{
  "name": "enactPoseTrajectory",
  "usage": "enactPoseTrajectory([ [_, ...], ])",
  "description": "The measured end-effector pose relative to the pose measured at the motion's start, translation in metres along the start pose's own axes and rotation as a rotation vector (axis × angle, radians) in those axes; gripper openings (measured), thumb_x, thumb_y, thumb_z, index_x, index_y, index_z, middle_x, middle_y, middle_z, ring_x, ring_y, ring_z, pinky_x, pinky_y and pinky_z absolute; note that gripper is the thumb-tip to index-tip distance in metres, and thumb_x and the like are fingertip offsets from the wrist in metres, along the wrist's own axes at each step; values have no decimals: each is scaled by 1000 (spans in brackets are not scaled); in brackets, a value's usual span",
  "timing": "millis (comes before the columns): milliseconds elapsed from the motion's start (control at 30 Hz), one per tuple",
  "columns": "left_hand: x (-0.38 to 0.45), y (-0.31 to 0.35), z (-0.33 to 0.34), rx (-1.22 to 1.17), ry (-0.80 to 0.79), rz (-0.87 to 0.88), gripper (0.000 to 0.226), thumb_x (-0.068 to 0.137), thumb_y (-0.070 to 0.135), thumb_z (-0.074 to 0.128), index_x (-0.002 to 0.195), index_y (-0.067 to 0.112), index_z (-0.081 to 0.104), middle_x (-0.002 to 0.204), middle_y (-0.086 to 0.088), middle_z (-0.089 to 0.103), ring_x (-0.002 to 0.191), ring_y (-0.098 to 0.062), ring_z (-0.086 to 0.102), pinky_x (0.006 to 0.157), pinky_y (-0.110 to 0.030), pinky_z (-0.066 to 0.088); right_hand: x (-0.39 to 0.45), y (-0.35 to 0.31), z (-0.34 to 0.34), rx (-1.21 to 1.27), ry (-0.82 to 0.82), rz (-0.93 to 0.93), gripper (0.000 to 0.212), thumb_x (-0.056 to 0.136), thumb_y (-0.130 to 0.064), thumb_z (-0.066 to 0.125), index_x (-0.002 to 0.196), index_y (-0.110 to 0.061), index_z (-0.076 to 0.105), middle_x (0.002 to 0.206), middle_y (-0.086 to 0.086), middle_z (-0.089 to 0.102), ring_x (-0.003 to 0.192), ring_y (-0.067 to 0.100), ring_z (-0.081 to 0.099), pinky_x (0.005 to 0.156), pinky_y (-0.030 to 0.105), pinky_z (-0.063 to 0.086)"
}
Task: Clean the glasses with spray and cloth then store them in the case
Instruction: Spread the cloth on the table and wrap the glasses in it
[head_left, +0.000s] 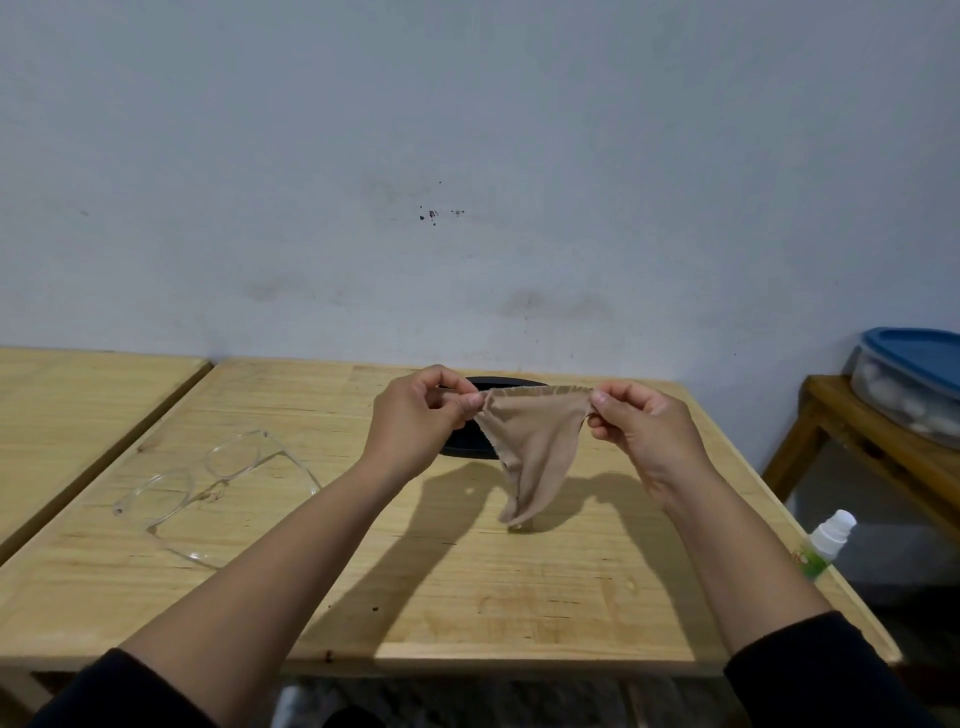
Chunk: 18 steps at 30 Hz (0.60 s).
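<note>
My left hand (422, 415) and right hand (641, 423) each pinch a top corner of the tan cloth (530, 441) between thumb and fingertips, stretching its upper edge between them while the rest sags to a point touching the table (467, 587). Just behind my fingers lies the black case (470, 441), partly hidden. The clear glasses (208, 483) rest well left of my left hand, arms unfolded. The spray bottle (826, 545) stands at the table edge, right of my right wrist.
</note>
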<state>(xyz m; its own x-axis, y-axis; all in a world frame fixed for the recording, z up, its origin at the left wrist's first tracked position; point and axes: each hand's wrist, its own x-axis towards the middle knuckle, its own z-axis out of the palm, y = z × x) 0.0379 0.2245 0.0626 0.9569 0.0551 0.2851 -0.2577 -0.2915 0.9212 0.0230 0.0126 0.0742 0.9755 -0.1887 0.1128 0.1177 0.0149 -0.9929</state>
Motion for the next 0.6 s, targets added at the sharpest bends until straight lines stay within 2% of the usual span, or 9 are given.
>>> enactPoseTrajectory([
  [133,6,2,-9,59,57,27,5,79,18,71,77,17,66,66,2,68,51,5,57,54,-3,39,8,-10,-9,-37,33,-31,17,87,0,57,75,-10,63,67,4,57,58,12,51,56,14,50],
  [233,11,3,-13,111,74,51,5,80,17,70,78,15,66,65,8,67,51,8,57,52,-3,37,15,-13,-14,-130,49,-31,19,87,-2,58,73,-12,64,67,2,58,60,12,53,64,20,50],
  [367,28,4,-13,185,123,84,6,81,18,69,76,19,65,66,13,68,55,6,56,56,-2,37,28,-14,-14,-235,67,-28,21,87,-1,58,71,-14,63,68,2,58,61,13,53,65,19,50],
  [500,40,15,-10,198,148,129,8,82,16,67,75,20,65,64,15,64,61,-3,56,60,-2,38,41,-17,-13,-277,94,-53,21,87,-3,59,72,-17,63,69,3,59,64,15,55,81,34,52],
  [600,35,21,-12,191,161,181,8,83,16,65,76,20,64,64,17,64,62,2,56,62,-2,38,38,-20,-16,-278,87,-105,20,87,-4,59,74,-18,64,69,2,60,65,16,55,84,38,50],
])
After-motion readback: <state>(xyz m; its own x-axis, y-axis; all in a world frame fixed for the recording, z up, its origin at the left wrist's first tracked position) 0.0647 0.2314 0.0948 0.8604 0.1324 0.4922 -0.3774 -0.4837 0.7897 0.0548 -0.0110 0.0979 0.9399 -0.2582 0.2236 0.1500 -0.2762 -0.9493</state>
